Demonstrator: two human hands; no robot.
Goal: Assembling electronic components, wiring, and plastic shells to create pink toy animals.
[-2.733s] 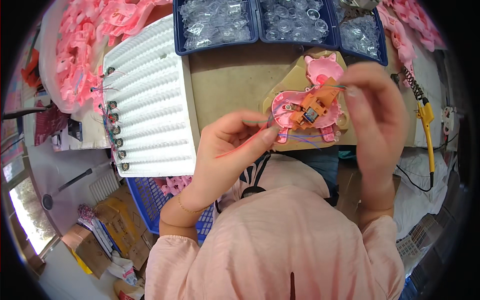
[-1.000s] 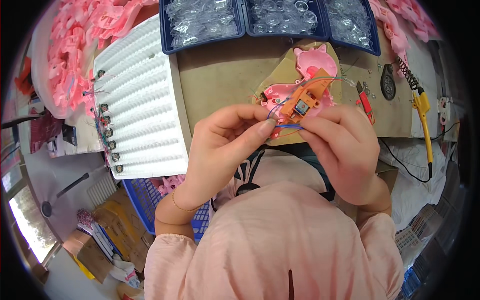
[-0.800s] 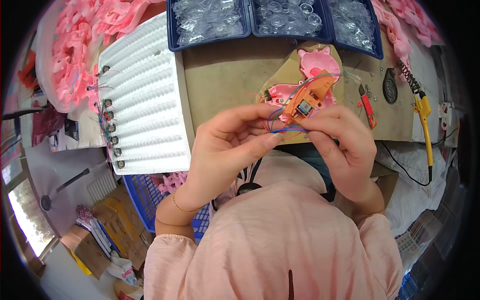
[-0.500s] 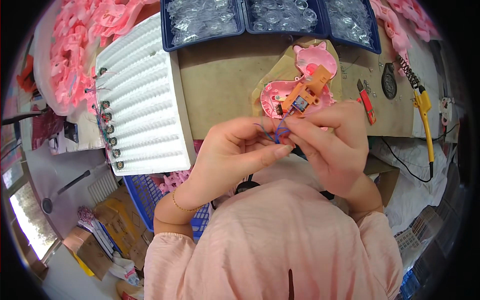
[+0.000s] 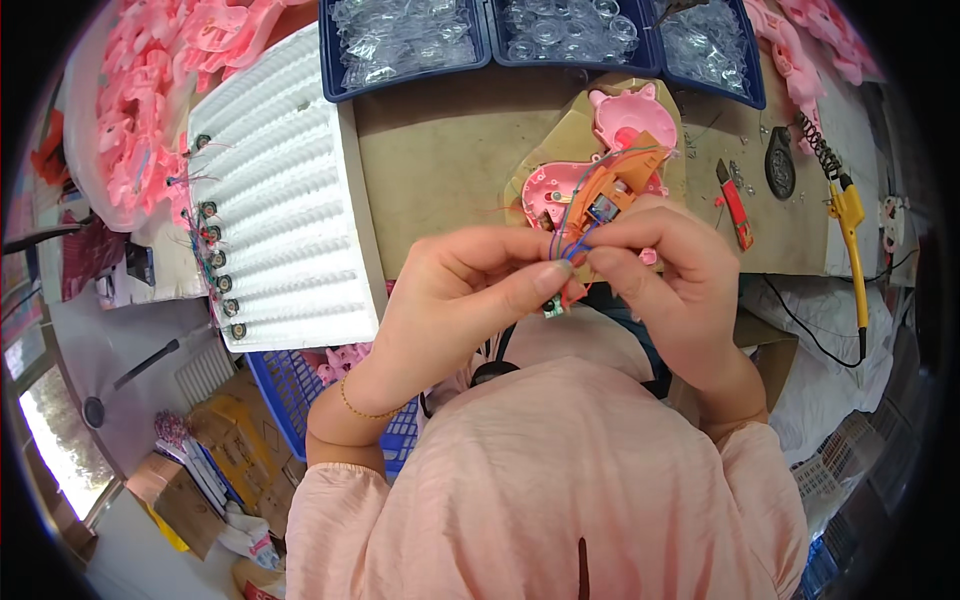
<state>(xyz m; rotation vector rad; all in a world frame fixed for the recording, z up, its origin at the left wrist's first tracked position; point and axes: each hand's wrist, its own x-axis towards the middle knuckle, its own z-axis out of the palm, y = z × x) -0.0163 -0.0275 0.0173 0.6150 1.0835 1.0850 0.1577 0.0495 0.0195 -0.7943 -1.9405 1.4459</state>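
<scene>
Blue and dark thin wires [image 5: 571, 243] are pinched between the thumb and forefinger of my left hand [image 5: 462, 292]. From the other side, my right hand [image 5: 682, 290] has its thumb and forefinger closed on the same wires, beside an orange plastic housing [image 5: 632, 172]. A small board [image 5: 604, 208] shows inside the housing, and one wire loops up over it. Below my left thumb hangs a small green circuit piece [image 5: 553, 309], with something red beside it. Behind the housing lies a pink animal-shaped shell [image 5: 632, 112], its inside facing up.
Blue bins [image 5: 488, 42] of clear plastic parts line the far side. A white ridged foam tray [image 5: 285, 200] bears small round parts on its left edge. On the right lie a red cutter [image 5: 735, 207], a black oval piece [image 5: 779, 165] and a yellow soldering iron [image 5: 848, 210] on its coil.
The wires have shifted, and one now runs up over the orange housing. The green circuit piece has come into sight under my left thumb. My right fingers have changed their grip slightly.
</scene>
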